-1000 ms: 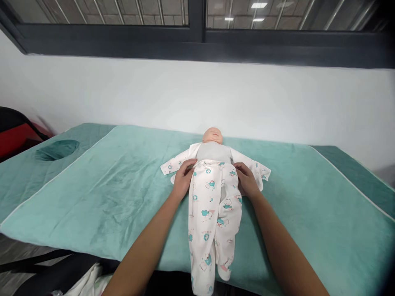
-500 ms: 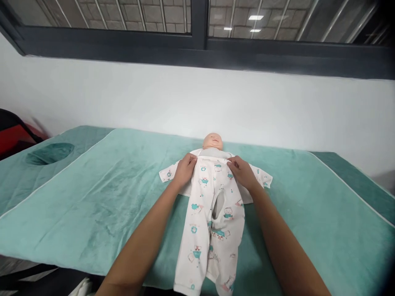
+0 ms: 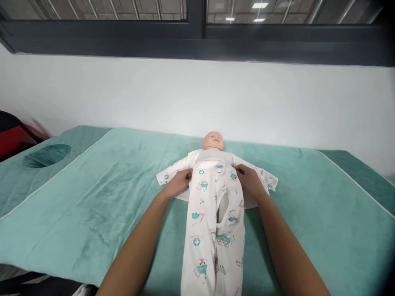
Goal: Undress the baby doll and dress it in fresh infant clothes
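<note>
Our left hand (image 3: 179,183) and right hand (image 3: 250,181) have spread outward beside the trousers (image 3: 202,205) at lower centre. Fingers are curled, nearly closed; grip cannot be confirmed. We should tension both edges evenly, keeping the waistband (image 3: 212,163) level.

The trousers (image 3: 202,230) are running past the bottom edge, which is cutting off their leg ends, and are hiding the doll (image 3: 212,141) below its chest. The window (image 3: 195,31) and red-and-black bag (image 3: 12,139) are extending out of view.
</note>
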`<act>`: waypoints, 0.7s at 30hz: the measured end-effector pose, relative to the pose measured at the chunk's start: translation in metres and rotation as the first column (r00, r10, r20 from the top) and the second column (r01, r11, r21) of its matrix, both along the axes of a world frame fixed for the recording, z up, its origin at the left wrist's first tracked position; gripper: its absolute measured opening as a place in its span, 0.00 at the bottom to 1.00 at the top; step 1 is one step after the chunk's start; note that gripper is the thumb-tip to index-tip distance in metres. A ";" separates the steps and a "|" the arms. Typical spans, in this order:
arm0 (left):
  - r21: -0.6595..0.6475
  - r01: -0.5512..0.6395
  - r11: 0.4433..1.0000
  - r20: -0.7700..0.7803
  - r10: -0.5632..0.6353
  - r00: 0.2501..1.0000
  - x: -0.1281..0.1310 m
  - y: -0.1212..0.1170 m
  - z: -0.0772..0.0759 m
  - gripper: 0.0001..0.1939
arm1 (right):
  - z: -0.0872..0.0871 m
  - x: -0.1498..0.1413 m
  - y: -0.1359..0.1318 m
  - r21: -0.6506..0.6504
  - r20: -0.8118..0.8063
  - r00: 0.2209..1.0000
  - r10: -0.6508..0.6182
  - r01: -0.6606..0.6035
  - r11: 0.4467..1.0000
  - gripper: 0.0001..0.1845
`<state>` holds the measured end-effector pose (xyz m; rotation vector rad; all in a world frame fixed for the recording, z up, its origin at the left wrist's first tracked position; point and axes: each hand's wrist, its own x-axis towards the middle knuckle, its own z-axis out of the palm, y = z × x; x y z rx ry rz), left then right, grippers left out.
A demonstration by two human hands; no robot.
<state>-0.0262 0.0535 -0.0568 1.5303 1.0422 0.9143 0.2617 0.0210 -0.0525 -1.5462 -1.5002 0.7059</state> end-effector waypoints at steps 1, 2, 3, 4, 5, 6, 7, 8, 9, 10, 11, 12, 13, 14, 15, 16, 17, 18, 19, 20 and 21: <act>-0.022 0.038 0.999 0.011 -0.038 0.999 -0.002 0.000 0.002 0.08 | 0.001 0.002 -0.002 -0.047 -0.052 0.997 0.063 -0.065 0.997 0.12; -0.047 0.076 0.996 0.015 -0.075 0.997 -0.003 -0.001 0.003 0.09 | 0.002 0.004 -0.003 -0.080 -0.120 0.984 0.129 -0.139 0.987 0.11; -0.074 0.116 0.991 0.014 -0.115 0.993 -0.004 -0.001 0.005 0.11 | 0.002 0.006 -0.004 -0.099 -0.193 0.963 0.187 -0.208 0.973 0.11; -0.096 0.150 0.984 0.016 -0.150 0.989 -0.003 -0.002 0.006 0.13 | 0.002 0.007 -0.004 -0.111 -0.260 0.939 0.225 -0.261 0.959 0.11; -0.109 0.177 0.978 0.026 -0.175 0.984 -0.003 -0.002 0.007 0.15 | 0.001 0.008 -0.003 -0.119 -0.318 0.917 0.243 -0.293 0.949 0.11; -0.113 0.194 0.975 0.046 -0.190 0.981 -0.002 -0.003 0.007 0.18 | 0.001 0.008 -0.003 -0.125 -0.367 0.897 0.245 -0.309 0.943 0.11; -0.110 0.204 0.973 0.073 -0.196 0.978 -0.001 -0.004 0.008 0.20 | 0.001 0.009 -0.003 -0.129 -0.411 0.878 0.244 -0.322 0.938 0.12; -0.107 0.210 0.972 0.105 -0.199 0.974 0.000 -0.006 0.008 0.22 | 0.001 0.009 -0.003 -0.129 -0.454 0.857 0.242 -0.332 0.934 0.13; -0.109 0.214 0.971 0.138 -0.198 0.970 0.000 -0.007 0.008 0.24 | 0.000 0.009 -0.003 -0.126 -0.498 0.833 0.242 -0.345 0.930 0.14; -0.120 0.218 0.969 0.168 -0.197 0.966 0.000 -0.007 0.008 0.24 | 0.000 0.009 -0.003 -0.119 -0.543 0.804 0.242 -0.359 0.926 0.14; -0.140 0.223 0.965 0.196 -0.194 0.961 -0.001 -0.008 0.007 0.24 | 0.000 0.009 -0.004 -0.113 -0.587 0.772 0.244 -0.376 0.920 0.14; -0.170 0.226 0.959 0.225 -0.185 0.957 -0.002 -0.008 0.006 0.24 | -0.001 0.009 -0.005 -0.111 -0.628 0.739 0.245 -0.396 0.911 0.15; -0.209 0.223 0.952 0.257 -0.167 0.952 -0.003 -0.008 0.005 0.25 | -0.001 0.009 -0.005 -0.111 -0.662 0.709 0.243 -0.414 0.904 0.16; -0.250 0.217 0.944 0.291 -0.140 0.946 -0.005 -0.008 0.004 0.25 | -0.002 0.009 -0.006 -0.115 -0.688 0.686 0.238 -0.426 0.897 0.17; -0.290 0.211 0.933 0.326 -0.111 0.939 -0.006 -0.008 0.003 0.26 | -0.002 0.009 -0.006 -0.120 -0.706 0.670 0.228 -0.430 0.895 0.18; -0.323 0.208 0.923 0.360 -0.083 0.929 -0.007 -0.007 0.001 0.27 | -0.003 0.008 -0.007 -0.124 -0.718 0.662 0.213 -0.424 0.897 0.18; -0.346 0.209 0.915 0.391 -0.062 0.918 -0.008 -0.007 0.000 0.28 | -0.003 0.008 -0.007 -0.127 -0.726 0.659 0.196 -0.409 0.904 0.19; -0.357 0.213 0.910 0.415 -0.050 0.909 -0.009 -0.007 -0.001 0.27 | -0.004 0.008 -0.008 -0.129 -0.732 0.657 0.180 -0.393 0.911 0.20; -0.358 0.221 0.907 0.431 -0.050 0.901 -0.008 -0.007 -0.002 0.27 | -0.004 0.007 -0.008 -0.129 -0.739 0.653 0.168 -0.382 0.915 0.21; -0.353 0.231 0.907 0.438 -0.058 0.897 -0.008 -0.006 -0.002 0.26 | -0.005 0.007 -0.008 -0.127 -0.746 0.646 0.162 -0.376 0.918 0.22; -0.347 0.237 0.907 0.435 -0.068 0.898 -0.007 -0.006 -0.003 0.25 | -0.005 0.006 -0.008 -0.124 -0.754 0.637 0.162 -0.380 0.917 0.22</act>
